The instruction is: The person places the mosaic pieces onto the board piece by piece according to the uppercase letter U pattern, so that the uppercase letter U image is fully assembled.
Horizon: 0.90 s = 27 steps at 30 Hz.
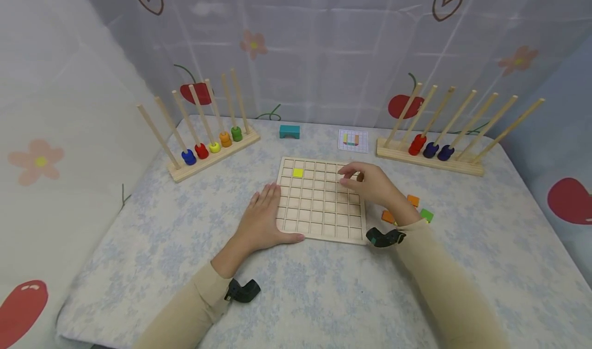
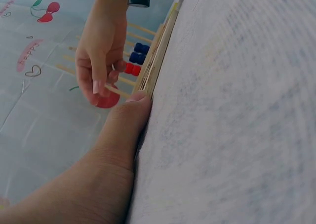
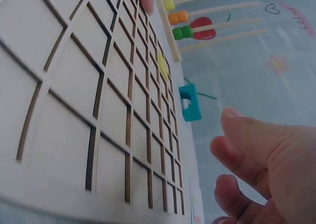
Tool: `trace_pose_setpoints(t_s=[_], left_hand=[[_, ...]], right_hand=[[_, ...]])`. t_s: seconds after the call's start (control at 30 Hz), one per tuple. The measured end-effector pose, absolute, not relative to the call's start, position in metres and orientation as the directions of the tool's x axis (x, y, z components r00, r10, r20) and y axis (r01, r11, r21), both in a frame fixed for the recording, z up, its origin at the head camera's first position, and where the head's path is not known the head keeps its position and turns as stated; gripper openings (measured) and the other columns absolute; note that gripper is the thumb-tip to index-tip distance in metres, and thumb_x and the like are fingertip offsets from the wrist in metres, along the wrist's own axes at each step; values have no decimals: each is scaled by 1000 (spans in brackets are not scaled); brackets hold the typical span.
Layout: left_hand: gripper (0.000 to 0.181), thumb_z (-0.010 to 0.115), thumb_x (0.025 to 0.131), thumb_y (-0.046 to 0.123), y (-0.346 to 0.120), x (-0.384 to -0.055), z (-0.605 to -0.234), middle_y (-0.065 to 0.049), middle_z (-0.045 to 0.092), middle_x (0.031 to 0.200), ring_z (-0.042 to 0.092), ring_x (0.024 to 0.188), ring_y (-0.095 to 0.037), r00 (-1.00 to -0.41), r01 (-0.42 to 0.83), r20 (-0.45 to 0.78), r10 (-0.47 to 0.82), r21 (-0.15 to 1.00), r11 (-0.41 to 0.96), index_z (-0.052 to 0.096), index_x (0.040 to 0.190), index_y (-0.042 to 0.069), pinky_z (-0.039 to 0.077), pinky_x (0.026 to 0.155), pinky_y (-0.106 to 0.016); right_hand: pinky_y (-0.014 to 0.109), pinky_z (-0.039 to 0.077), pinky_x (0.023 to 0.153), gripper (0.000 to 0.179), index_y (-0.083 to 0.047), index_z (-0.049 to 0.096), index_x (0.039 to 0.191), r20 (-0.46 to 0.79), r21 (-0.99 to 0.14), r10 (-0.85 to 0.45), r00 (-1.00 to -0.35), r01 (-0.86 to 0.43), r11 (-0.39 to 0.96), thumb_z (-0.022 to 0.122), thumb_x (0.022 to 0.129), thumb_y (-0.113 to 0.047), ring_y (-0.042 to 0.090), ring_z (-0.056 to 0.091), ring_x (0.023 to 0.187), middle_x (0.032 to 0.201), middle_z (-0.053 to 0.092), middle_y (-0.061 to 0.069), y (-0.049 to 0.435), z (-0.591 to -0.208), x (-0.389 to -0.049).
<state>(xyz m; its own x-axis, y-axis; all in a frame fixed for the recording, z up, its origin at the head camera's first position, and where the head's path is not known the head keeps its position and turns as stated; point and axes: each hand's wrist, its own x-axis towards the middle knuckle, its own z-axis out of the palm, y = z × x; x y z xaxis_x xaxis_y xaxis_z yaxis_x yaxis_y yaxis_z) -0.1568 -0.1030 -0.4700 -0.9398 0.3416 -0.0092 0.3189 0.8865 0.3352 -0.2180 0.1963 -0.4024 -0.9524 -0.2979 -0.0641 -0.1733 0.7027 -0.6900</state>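
At the board (image 1: 324, 238) holding one yellow tile (image 1: 298, 172), touching with spread left hand (image 1: 261, 220); above, hovering with loosely parted right hand (image 1: 369, 182).

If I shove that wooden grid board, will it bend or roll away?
The wooden grid board looks stiff, lying flat with straight edges, so it probably won't bend. Its broad, flat shape suggests it would slide rather than roll. The yellow tile sits within its grid lines, so it might ride along.
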Motion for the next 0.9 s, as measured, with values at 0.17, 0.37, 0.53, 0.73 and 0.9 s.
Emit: trace_pose_setpoints(t_s=[0.17, 0.37, 0.53, 0.73, 0.9], left_hand=[[145, 48, 59, 99, -103, -156, -471, -12, 7, 168, 4, 156, -25, -939, 322, -4, 343, 336, 885, 6, 160, 3, 7, 126, -48], [146, 43, 58, 102, -103, -157, -473, -11, 7, 168, 3, 157, -25, -940, 323, 2, 341, 328, 888, 6, 160, 4, 8, 126, -48], [145, 45, 58, 101, -103, -158, -474, -11, 8, 168, 4, 157, -25, -940, 322, 4, 340, 333, 886, 6, 160, 4, 9, 126, -49], [146, 43, 58, 102, -103, -158, -474, -11, 7, 168, 2, 157, -24, -940, 320, -7, 340, 322, 891, 5, 160, 5, 8, 126, -48], [146, 43, 58, 102, -103, -157, -473, -12, 7, 168, 2, 157, -25, -940, 321, -7, 342, 324, 890, 5, 160, 4, 8, 126, -48]], right_hand=[[30, 46, 59, 28, -15, 68, 122, -110, -653, -260, -959, -127, 747, 66, 97, -28, 25, 51, 84, 111, 66, 6, 228, -399, -203], [30, 49, 52, 28, -13, 67, 123, -131, -628, -233, -964, -101, 771, 65, 97, -24, 25, 55, 72, 110, 65, 10, 265, -398, -185], [34, 53, 52, 30, -13, 65, 123, -189, -651, -201, -961, -30, 758, 66, 97, -27, 27, 57, 60, 108, 61, 13, 288, -400, -174], [30, 51, 57, 29, -14, 67, 121, -191, -613, -189, -963, -33, 789, 67, 96, -28, 25, 57, 78, 109, 66, 11, 304, -405, -165], [27, 46, 57, 29, -14, 67, 120, -186, -589, -188, -964, -43, 807, 69, 95, -27, 23, 53, 82, 105, 66, 9, 313, -407, -158]])
